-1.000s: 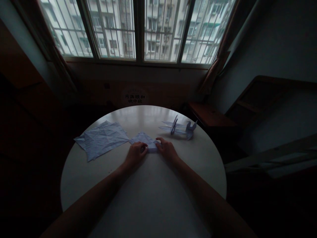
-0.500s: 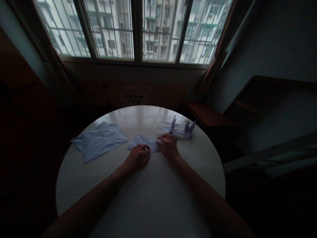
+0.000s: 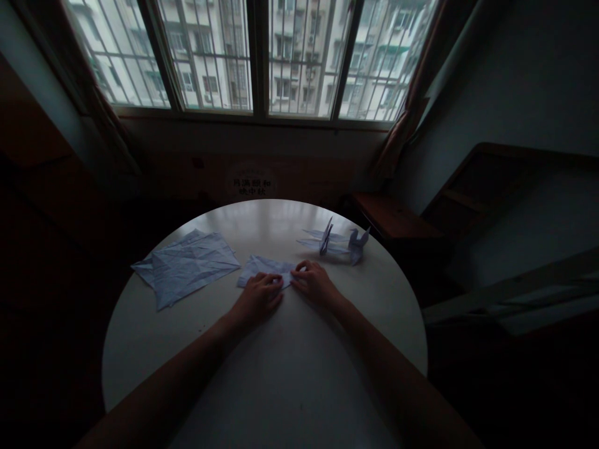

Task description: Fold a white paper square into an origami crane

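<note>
A folded sheet of pale paper (image 3: 255, 264) lies creased on the white round table (image 3: 290, 374). My left hand (image 3: 262, 293) rests on its near edge with the fingers curled and pressed down on it. At the paper's right end, my right hand (image 3: 312, 280) pinches the edge between thumb and fingers. Both hands sit close together, and parts of the paper are hidden beneath them. Beyond my right hand stand folded paper cranes, one (image 3: 326, 240) with long thin points and another (image 3: 357, 245) beside it.
Creased, unfolded paper sheets (image 3: 191, 265) lie overlapping at the table's left, with a corner over the rim. A reddish-brown wooden stand (image 3: 397, 215) is behind the table on the right. A barred window (image 3: 299, 59) is at the back. The room is dim.
My right hand has moved slightly left and nearer to me, from lying over the paper's right end to pinching its edge. The paper has shifted a little left.
</note>
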A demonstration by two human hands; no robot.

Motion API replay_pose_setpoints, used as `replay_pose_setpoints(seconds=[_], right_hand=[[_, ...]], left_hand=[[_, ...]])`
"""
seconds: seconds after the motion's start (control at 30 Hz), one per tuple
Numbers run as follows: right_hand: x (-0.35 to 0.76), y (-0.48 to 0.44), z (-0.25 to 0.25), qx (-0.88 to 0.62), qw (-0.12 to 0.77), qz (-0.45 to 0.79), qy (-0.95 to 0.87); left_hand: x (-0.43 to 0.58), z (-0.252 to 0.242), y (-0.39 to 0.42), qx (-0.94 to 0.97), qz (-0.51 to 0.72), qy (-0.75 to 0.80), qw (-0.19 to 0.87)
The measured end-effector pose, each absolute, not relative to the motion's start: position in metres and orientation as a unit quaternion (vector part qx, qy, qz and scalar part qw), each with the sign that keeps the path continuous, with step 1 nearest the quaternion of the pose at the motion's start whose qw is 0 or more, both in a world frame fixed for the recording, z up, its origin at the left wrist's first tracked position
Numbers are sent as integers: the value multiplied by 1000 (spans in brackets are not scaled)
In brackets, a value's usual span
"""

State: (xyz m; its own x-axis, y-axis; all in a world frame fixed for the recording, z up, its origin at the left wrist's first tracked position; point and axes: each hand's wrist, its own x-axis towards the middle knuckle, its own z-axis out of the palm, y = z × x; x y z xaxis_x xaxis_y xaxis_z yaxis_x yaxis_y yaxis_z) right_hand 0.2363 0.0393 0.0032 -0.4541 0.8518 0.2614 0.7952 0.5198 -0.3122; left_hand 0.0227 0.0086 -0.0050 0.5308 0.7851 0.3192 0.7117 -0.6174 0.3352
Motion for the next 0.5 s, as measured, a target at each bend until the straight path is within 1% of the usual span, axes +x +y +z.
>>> replay_pose_setpoints(seconds=[0.13, 0.37, 0.5], right_hand=[[236, 38, 6, -517, 185, 57, -834], [224, 29, 8, -494, 154, 41, -855], [228, 31, 9, -521, 135, 36, -842]], left_hand=[[23, -7, 8, 866, 222, 443, 72], [23, -5, 8, 872, 212, 436, 72], [22, -5, 8, 872, 210, 438, 69]])
